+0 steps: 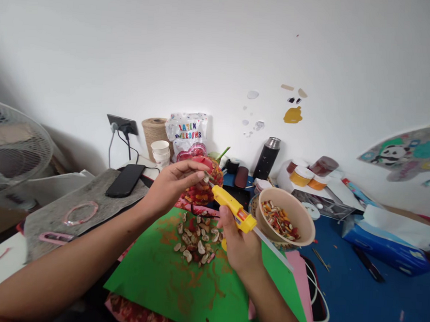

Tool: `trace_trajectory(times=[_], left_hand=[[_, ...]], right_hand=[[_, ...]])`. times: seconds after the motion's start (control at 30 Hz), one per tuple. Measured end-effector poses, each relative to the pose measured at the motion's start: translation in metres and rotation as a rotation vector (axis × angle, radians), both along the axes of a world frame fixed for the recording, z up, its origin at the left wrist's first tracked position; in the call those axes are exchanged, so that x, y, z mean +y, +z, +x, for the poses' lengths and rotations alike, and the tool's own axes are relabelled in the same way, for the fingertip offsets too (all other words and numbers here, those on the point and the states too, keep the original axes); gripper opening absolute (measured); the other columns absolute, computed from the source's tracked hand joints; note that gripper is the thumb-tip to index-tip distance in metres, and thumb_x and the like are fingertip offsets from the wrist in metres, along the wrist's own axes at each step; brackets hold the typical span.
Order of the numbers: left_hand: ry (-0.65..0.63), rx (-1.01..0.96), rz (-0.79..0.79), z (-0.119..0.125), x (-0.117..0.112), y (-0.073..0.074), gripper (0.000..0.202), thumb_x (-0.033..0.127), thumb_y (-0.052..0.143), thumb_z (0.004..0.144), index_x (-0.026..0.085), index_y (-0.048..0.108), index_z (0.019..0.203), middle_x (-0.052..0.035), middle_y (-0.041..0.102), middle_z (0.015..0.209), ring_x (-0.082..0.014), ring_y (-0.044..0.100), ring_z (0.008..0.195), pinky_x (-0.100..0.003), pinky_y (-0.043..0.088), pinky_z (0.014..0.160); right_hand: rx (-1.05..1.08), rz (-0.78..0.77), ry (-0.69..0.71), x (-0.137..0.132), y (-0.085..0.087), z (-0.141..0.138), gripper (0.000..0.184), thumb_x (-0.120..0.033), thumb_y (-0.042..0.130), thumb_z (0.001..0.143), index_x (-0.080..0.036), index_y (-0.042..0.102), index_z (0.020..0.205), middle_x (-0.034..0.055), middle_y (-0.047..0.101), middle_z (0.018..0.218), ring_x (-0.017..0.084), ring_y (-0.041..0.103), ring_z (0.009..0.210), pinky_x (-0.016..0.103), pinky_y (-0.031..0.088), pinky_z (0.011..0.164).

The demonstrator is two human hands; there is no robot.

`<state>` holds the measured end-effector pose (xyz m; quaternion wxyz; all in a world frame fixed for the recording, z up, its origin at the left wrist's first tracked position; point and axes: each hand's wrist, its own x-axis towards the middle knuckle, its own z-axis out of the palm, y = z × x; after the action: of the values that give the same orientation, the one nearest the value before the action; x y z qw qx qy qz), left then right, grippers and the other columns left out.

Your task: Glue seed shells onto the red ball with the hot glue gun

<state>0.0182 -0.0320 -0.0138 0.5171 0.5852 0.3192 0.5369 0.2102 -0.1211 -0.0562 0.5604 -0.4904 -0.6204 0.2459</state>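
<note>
My right hand grips a yellow glue gun with a clear glue stick at its back, its nozzle aimed up and left. My left hand pinches a small shell piece right at the nozzle tip. Just behind the tip stands a red and orange ornament covered in shells. Below both hands a pile of pale and red pistachio shells lies on a green paper sheet.
A tan bowl of coloured shells sits right of the gun. Behind are a black flask, jars, twine roll, paper cups, a latex-balloons bag. A phone and fan lie left; blue tissue pack right.
</note>
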Motion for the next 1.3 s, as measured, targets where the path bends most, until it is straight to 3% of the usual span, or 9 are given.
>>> trace_trajectory(times=[0.5,0.73,1.3], left_hand=[[0.015,-0.021,0.000,0.0000,0.0001,0.0007,0.029,0.043,0.094,0.085,0.022,0.087,0.103,-0.0065,0.083,0.094,-0.0190,0.076,0.084,-0.029,0.063,0.078],[-0.002,-0.030,0.008,0.0012,0.0000,-0.0009,0.026,0.041,0.093,0.087,0.022,0.086,0.103,-0.0071,0.085,0.103,-0.0180,0.078,0.083,-0.030,0.065,0.079],[-0.030,-0.049,-0.005,0.0027,-0.0001,0.0002,0.026,0.041,0.095,0.084,0.022,0.085,0.099,-0.0053,0.084,0.095,-0.0175,0.078,0.081,-0.028,0.066,0.078]], right_hand=[[-0.020,-0.004,-0.001,0.0002,-0.0011,0.0000,0.057,-0.066,0.051,0.109,-0.025,0.055,0.069,-0.0024,0.051,0.061,0.016,0.050,0.055,0.029,0.042,0.056],[-0.023,-0.011,-0.007,0.0002,-0.0006,-0.0003,0.059,-0.068,0.051,0.108,-0.025,0.055,0.068,-0.0020,0.054,0.061,0.016,0.051,0.054,0.029,0.044,0.056],[-0.008,-0.007,-0.013,0.0002,-0.0033,-0.0008,0.059,-0.069,0.052,0.108,-0.025,0.055,0.068,-0.0018,0.054,0.060,0.016,0.051,0.054,0.029,0.044,0.055]])
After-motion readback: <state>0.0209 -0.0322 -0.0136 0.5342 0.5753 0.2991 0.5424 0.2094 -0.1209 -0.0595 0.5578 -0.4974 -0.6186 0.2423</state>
